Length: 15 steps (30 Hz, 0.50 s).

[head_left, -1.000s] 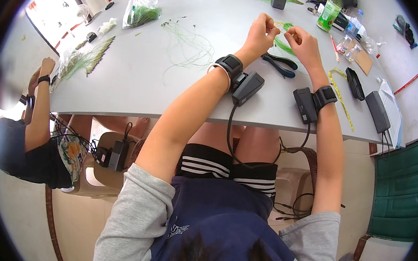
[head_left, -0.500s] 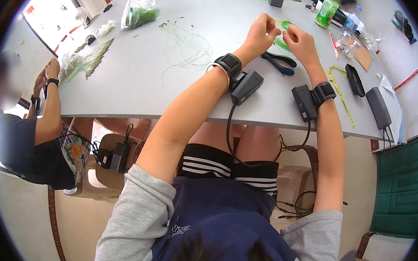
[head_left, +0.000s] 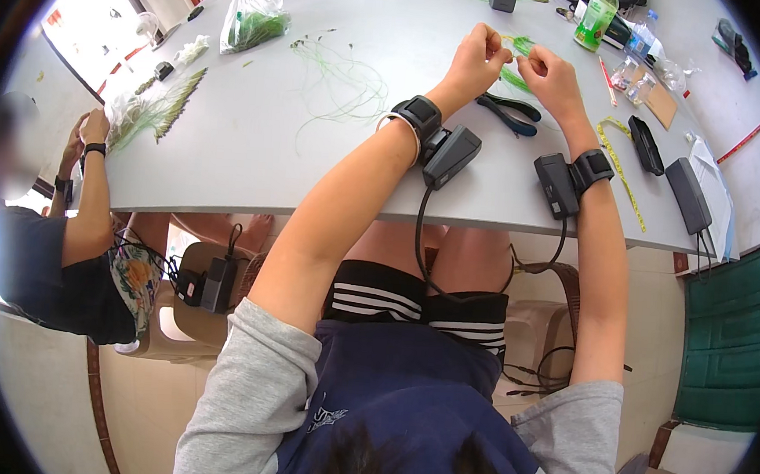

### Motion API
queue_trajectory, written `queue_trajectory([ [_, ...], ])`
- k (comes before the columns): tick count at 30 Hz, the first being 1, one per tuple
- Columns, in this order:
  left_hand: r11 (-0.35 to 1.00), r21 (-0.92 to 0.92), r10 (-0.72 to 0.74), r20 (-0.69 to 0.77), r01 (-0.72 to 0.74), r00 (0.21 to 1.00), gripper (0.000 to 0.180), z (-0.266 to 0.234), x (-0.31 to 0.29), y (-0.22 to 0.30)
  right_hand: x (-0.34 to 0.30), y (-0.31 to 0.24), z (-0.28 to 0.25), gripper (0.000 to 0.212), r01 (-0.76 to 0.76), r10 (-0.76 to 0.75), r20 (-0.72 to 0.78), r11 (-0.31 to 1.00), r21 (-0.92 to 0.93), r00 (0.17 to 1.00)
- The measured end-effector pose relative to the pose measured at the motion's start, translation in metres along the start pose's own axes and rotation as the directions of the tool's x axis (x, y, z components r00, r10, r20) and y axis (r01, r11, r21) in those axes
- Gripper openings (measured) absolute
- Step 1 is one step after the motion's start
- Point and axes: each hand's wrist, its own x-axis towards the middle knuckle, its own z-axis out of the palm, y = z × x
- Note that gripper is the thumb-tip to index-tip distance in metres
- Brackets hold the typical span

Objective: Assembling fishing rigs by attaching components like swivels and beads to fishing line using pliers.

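- Held left hand (head_left: pixel 479 61) and right hand (head_left: pixel 547 78) nearly touching, fingertips pinched closed; could not tell on what.
- Saw green strands (head_left: pixel 523 47) between and just beyond them, over the far tabletop (head_left: pixel 253 158).
- Judged as fine fingertip work on strands, calling for a steady pinch.
- Noted pliers (head_left: pixel 514 116) just nearer, a pale tangle (head_left: pixel 349 89) leftward.
- Found wider room toward the near edge, tighter rightward beside measuring tape (head_left: pixel 627 195).

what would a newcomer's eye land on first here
Probably the person's hands, close together beside bright green strands over the grey table. Dark pliers lie just below them in the picture; a clear bag of green material sits farther left.
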Motion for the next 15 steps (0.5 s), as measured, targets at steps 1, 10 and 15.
queue_trajectory([
  [1, 1.000, -0.021, -0.019, 0.007, 0.019, 1.000, 0.019, -0.0001, -0.0002, -0.0003, 0.0000, -0.0012, -0.0007, 0.029, 0.006, -0.006, 0.003, 1.000, -0.007, 1.000],
  [10, 0.999, 0.020, -0.030, 0.016, 0.029, 0.999, 0.018, -0.0007, -0.0014, 0.0059, -0.0005, -0.0106, -0.0063, 0.028, 0.090, -0.087, 0.028, 0.992, -0.090, 0.996],
  [15, 0.990, -0.125, -0.059, 0.040, 0.064, 0.997, 0.019, -0.0004, -0.0005, 0.0047, -0.0004, -0.0084, -0.0052, 0.028, 0.086, -0.086, 0.006, 0.995, -0.046, 0.996],
])
